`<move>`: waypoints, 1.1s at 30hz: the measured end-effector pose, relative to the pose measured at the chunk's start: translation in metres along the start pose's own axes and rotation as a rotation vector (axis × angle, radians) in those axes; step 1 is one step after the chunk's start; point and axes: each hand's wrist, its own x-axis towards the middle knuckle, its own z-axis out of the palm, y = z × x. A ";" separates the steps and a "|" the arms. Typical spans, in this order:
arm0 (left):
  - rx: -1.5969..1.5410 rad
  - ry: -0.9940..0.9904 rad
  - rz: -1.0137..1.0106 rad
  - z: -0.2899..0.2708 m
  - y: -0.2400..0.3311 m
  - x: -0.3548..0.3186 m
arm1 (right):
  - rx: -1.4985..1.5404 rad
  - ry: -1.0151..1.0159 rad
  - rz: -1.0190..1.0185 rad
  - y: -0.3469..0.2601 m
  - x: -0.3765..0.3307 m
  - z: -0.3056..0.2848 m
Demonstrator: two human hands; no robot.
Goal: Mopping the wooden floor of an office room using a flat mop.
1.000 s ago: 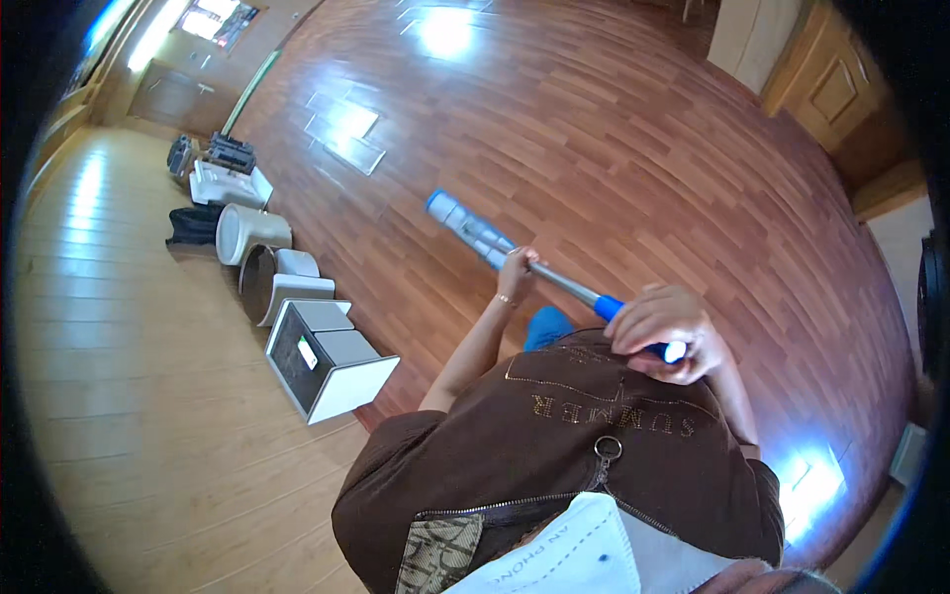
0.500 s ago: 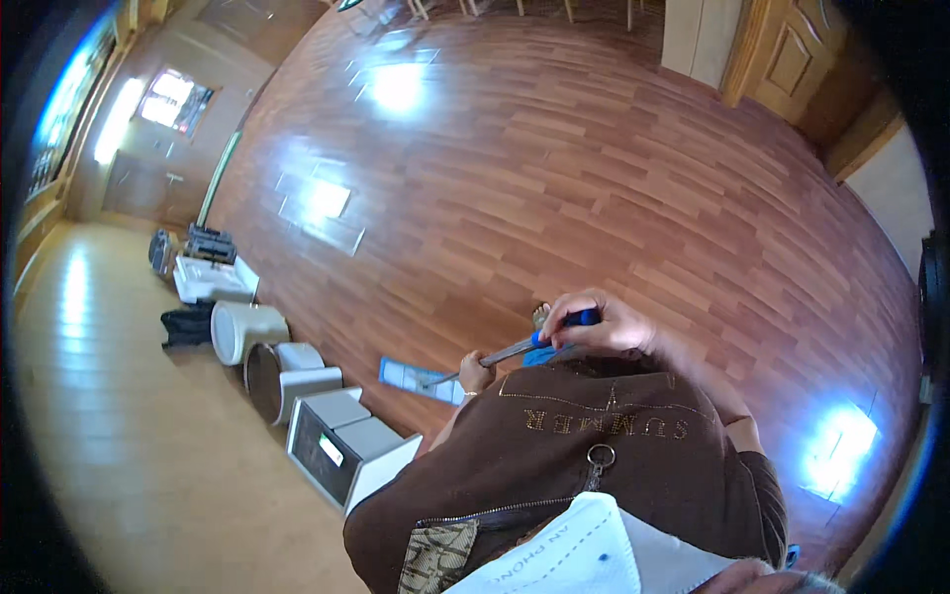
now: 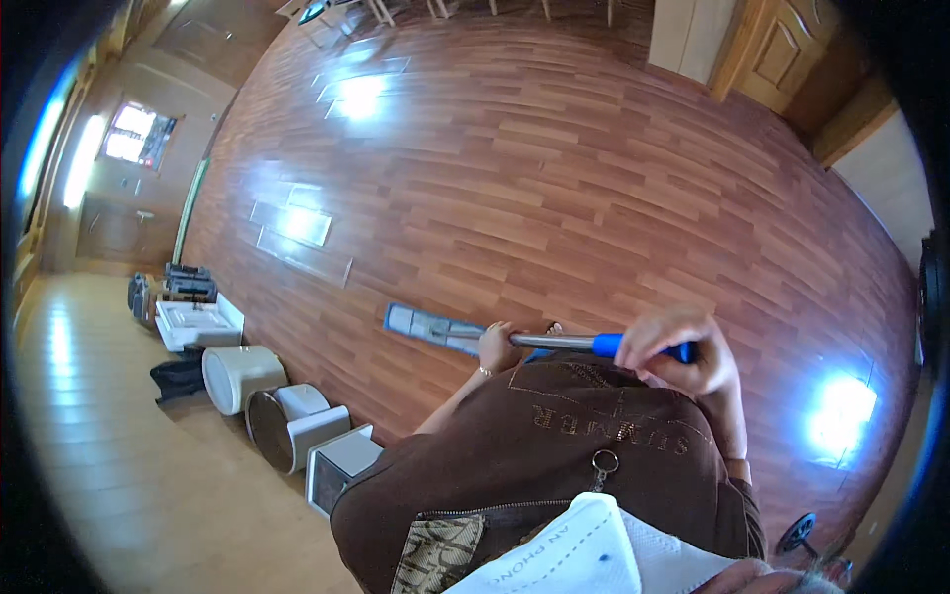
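Both my hands hold a flat mop (image 3: 559, 343) with a metal pole. My left hand (image 3: 498, 348) is wrapped round the pole's lower part. My right hand (image 3: 685, 348) is closed on the blue grip at the pole's upper end, in front of my chest. Flat on the wood floor, to the left of my feet, lies the mop's long head (image 3: 408, 322), pale with a blue-grey edge. My body and forearm hide part of the pole's surroundings.
Brown wood-plank floor (image 3: 554, 198) stretches ahead. Along its left border stand toilets (image 3: 240, 378), a white washbasin (image 3: 203, 322), a white box-shaped fixture (image 3: 341, 460) and a black bag (image 3: 178, 378). Chair legs show at the far edge. A wooden door (image 3: 782, 54) is at far right, a small wheel (image 3: 796, 533) at lower right.
The mop head has slid farther away over the floor. My right hand has swung to the right with the grip, and the pole now lies nearly level across the view. My view has shifted slightly.
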 end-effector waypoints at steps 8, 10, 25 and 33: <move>-0.336 -0.305 0.614 -0.003 0.071 0.094 | -0.189 0.380 -0.215 -0.049 -0.042 0.036; -0.210 -0.297 0.697 0.009 0.092 0.105 | -0.323 0.373 -0.306 -0.062 -0.049 0.045; -0.284 -0.567 1.002 0.058 0.182 0.137 | -0.905 0.126 -0.415 -0.094 -0.078 0.065; -0.167 -0.198 0.952 0.077 0.114 0.200 | -0.708 0.328 -0.382 -0.021 -0.037 0.048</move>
